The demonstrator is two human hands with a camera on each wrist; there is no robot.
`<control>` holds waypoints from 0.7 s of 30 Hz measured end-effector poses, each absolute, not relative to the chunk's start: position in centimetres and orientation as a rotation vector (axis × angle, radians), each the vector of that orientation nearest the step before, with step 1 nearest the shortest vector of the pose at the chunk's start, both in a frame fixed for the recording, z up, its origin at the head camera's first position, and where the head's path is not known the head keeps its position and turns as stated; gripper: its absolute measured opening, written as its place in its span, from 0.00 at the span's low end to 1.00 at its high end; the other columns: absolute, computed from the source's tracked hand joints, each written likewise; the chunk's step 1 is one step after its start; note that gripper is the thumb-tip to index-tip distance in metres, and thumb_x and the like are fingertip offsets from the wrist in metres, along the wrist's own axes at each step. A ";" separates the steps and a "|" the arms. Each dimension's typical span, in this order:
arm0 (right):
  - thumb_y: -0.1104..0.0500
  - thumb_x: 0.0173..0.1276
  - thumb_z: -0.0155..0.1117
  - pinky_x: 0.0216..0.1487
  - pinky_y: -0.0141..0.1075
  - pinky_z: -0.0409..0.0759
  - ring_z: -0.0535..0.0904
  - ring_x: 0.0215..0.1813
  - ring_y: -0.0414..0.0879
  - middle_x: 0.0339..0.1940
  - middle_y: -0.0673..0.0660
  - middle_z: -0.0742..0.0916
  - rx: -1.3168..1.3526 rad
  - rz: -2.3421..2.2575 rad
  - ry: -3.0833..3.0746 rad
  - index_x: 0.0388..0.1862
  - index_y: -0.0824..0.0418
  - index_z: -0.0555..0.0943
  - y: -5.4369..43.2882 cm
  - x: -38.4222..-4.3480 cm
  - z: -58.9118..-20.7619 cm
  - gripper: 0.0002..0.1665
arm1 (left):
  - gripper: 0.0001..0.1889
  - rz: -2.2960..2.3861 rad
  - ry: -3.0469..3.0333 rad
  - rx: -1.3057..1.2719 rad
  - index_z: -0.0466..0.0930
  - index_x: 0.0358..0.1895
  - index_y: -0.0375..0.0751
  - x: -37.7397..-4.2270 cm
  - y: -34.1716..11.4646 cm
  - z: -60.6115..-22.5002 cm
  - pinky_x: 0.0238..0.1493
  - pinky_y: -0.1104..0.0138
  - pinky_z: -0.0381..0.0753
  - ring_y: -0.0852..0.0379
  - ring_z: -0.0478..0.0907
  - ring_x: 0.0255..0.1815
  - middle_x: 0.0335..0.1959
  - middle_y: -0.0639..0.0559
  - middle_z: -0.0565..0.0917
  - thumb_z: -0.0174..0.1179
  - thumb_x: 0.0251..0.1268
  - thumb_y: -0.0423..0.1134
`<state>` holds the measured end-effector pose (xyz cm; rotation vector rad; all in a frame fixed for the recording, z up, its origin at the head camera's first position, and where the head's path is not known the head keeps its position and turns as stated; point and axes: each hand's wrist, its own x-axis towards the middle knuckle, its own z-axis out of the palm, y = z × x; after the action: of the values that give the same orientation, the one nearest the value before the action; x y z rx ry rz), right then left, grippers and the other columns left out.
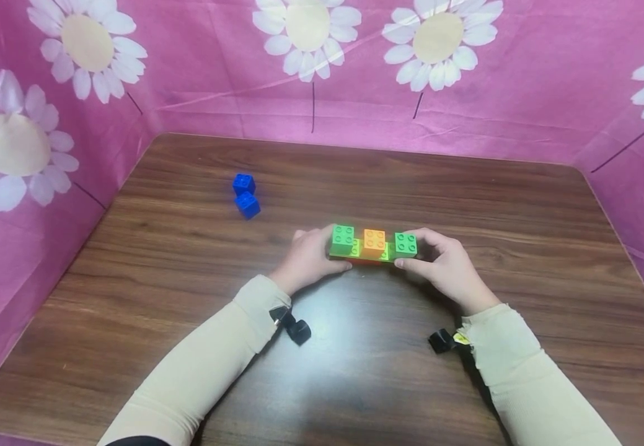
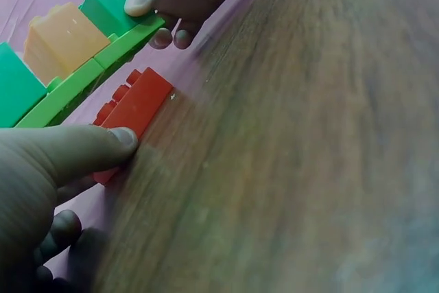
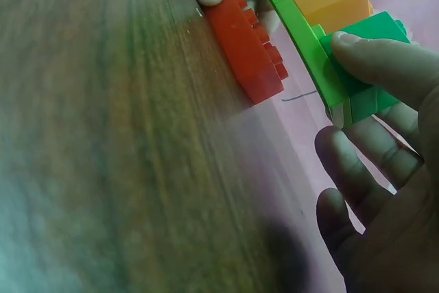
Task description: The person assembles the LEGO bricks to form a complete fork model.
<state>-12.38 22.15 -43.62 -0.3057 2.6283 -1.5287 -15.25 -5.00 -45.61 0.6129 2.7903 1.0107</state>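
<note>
My right hand (image 1: 449, 267) pinches a toy-block assembly by its right end, thumb on a green block (image 3: 362, 87). It is a flat light-green strip (image 2: 96, 68) carrying a green block (image 1: 343, 239) at the left, an orange block (image 1: 374, 240) in the middle and the other green block at the right. Below the strip, a long red block (image 2: 140, 104) rests on the table, studs up. A gap between red block and strip shows in both wrist views. My left hand (image 1: 310, 257) grips the red block by its left end, with the thumb along its near side.
Two blue blocks (image 1: 247, 204) lie touching at the back left of the brown wooden table (image 1: 160, 260). A pink cloth (image 1: 216, 68) with white daisies hangs round the table's back and sides. Each wrist wears a small black camera (image 1: 299, 332).
</note>
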 end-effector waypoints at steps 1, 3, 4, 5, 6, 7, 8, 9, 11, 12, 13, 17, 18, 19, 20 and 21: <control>0.58 0.57 0.80 0.40 0.28 0.80 0.82 0.41 0.41 0.41 0.52 0.88 -0.305 -1.529 2.627 0.52 0.57 0.83 22.2 -12.4 -43.7 0.23 | 0.30 1.017 2.785 0.622 0.77 0.56 0.49 -15.2 -5.1 -45.6 0.55 0.60 0.65 0.56 0.81 0.49 0.48 0.57 0.87 0.78 0.49 0.49; 0.57 0.58 0.80 0.41 0.28 0.80 0.82 0.42 0.41 0.41 0.53 0.88 -0.296 -1.529 2.621 0.53 0.57 0.83 22.2 -12.3 -43.7 0.24 | 0.30 1.038 2.769 0.639 0.77 0.55 0.49 -15.2 -5.3 -45.6 0.56 0.59 0.65 0.56 0.81 0.47 0.46 0.58 0.87 0.78 0.49 0.49; 0.56 0.58 0.80 0.41 0.28 0.80 0.82 0.42 0.41 0.42 0.53 0.88 -0.290 -1.523 2.621 0.53 0.57 0.83 22.2 -12.3 -43.7 0.24 | 0.29 1.049 2.758 0.647 0.77 0.55 0.49 -15.2 -5.4 -45.6 0.56 0.59 0.65 0.57 0.80 0.45 0.45 0.58 0.86 0.78 0.49 0.49; 0.56 0.58 0.79 0.42 0.28 0.80 0.82 0.42 0.41 0.43 0.53 0.88 -0.282 -1.517 2.621 0.54 0.56 0.83 22.2 -12.2 -43.8 0.25 | 0.29 1.063 2.748 0.653 0.76 0.54 0.50 -15.2 -5.6 -45.7 0.57 0.58 0.66 0.57 0.79 0.44 0.43 0.59 0.86 0.78 0.49 0.50; 0.55 0.58 0.79 0.42 0.28 0.79 0.82 0.43 0.41 0.43 0.53 0.88 -0.276 -1.508 2.627 0.55 0.56 0.83 22.3 -12.1 -43.8 0.25 | 0.29 1.085 2.734 0.657 0.76 0.55 0.50 -15.1 -5.7 -45.7 0.58 0.58 0.66 0.57 0.79 0.43 0.42 0.60 0.85 0.78 0.49 0.49; 0.55 0.58 0.79 0.42 0.27 0.79 0.82 0.43 0.41 0.44 0.53 0.88 -0.270 -1.497 2.635 0.55 0.56 0.83 22.3 -12.0 -43.8 0.26 | 0.30 1.110 2.715 0.658 0.76 0.55 0.50 -15.1 -5.9 -45.8 0.58 0.57 0.67 0.57 0.78 0.42 0.41 0.60 0.84 0.78 0.49 0.49; 0.54 0.59 0.79 0.43 0.27 0.79 0.82 0.44 0.41 0.45 0.53 0.88 -0.266 -1.487 2.642 0.56 0.55 0.83 22.4 -12.0 -43.9 0.26 | 0.30 1.142 2.690 0.657 0.76 0.56 0.50 -15.0 -6.0 -45.8 0.57 0.57 0.69 0.57 0.77 0.42 0.41 0.60 0.84 0.78 0.49 0.49; 0.54 0.59 0.79 0.43 0.27 0.79 0.82 0.44 0.41 0.45 0.53 0.88 -0.265 -1.479 2.650 0.56 0.55 0.83 22.4 -11.9 -43.9 0.26 | 0.31 1.183 2.659 0.653 0.76 0.58 0.50 -15.0 -6.2 -45.9 0.57 0.56 0.71 0.58 0.76 0.42 0.41 0.60 0.83 0.78 0.49 0.48; 0.54 0.59 0.79 0.43 0.27 0.79 0.82 0.44 0.42 0.45 0.53 0.88 -0.272 -1.475 2.658 0.57 0.55 0.83 22.5 -11.9 -44.0 0.26 | 0.32 1.274 2.593 0.635 0.75 0.60 0.51 -14.9 -6.5 -45.9 0.54 0.57 0.75 0.58 0.77 0.43 0.44 0.60 0.82 0.78 0.51 0.47; 0.54 0.59 0.78 0.43 0.27 0.79 0.82 0.44 0.42 0.45 0.53 0.88 -0.280 -1.477 2.660 0.57 0.56 0.83 22.4 -12.0 -44.0 0.26 | 0.33 1.322 2.559 0.623 0.75 0.62 0.51 -14.9 -6.7 -45.9 0.51 0.58 0.77 0.58 0.77 0.42 0.44 0.60 0.82 0.78 0.51 0.46; 0.54 0.59 0.78 0.43 0.27 0.79 0.82 0.44 0.42 0.45 0.53 0.88 -0.287 -1.479 2.659 0.57 0.56 0.83 22.4 -12.0 -44.0 0.26 | 0.32 1.364 2.532 0.611 0.75 0.62 0.51 -14.9 -6.8 -46.0 0.47 0.59 0.79 0.58 0.78 0.41 0.44 0.59 0.82 0.77 0.52 0.46; 0.55 0.59 0.79 0.42 0.28 0.79 0.82 0.43 0.42 0.44 0.52 0.88 -0.309 -1.486 2.671 0.56 0.55 0.83 22.3 -12.3 -44.1 0.25 | 0.29 1.471 2.502 0.590 0.76 0.60 0.50 -14.9 -7.2 -45.9 0.41 0.61 0.80 0.57 0.78 0.37 0.39 0.56 0.82 0.76 0.55 0.43; 0.56 0.59 0.78 0.42 0.28 0.79 0.82 0.43 0.42 0.44 0.52 0.88 -0.316 -1.485 2.677 0.56 0.55 0.83 22.3 -12.3 -44.2 0.25 | 0.28 1.478 2.512 0.590 0.77 0.60 0.49 -14.9 -7.3 -45.9 0.40 0.61 0.79 0.57 0.78 0.36 0.37 0.56 0.82 0.75 0.55 0.43; 0.55 0.59 0.78 0.42 0.28 0.79 0.82 0.42 0.42 0.44 0.52 0.88 -0.323 -1.479 2.685 0.56 0.55 0.83 22.3 -12.4 -44.2 0.25 | 0.27 1.479 2.524 0.592 0.77 0.59 0.48 -15.0 -7.3 -45.9 0.41 0.61 0.79 0.57 0.78 0.36 0.36 0.56 0.82 0.75 0.55 0.43; 0.56 0.60 0.78 0.41 0.28 0.79 0.82 0.42 0.43 0.44 0.52 0.88 -0.329 -1.476 2.690 0.57 0.55 0.83 22.2 -12.4 -44.3 0.26 | 0.26 1.477 2.534 0.594 0.78 0.58 0.48 -15.0 -7.3 -45.9 0.41 0.61 0.78 0.57 0.78 0.36 0.35 0.56 0.82 0.75 0.56 0.43; 0.55 0.60 0.78 0.41 0.28 0.79 0.82 0.41 0.43 0.43 0.52 0.88 -0.334 -1.472 2.694 0.57 0.55 0.83 22.2 -12.5 -44.3 0.26 | 0.26 1.471 2.543 0.594 0.78 0.58 0.48 -15.1 -7.3 -45.9 0.42 0.61 0.78 0.57 0.77 0.36 0.35 0.56 0.81 0.75 0.56 0.43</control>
<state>-12.46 22.21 -44.31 -0.3344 2.6939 -1.4719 -15.07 -7.33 -45.87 0.5937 2.5431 1.4711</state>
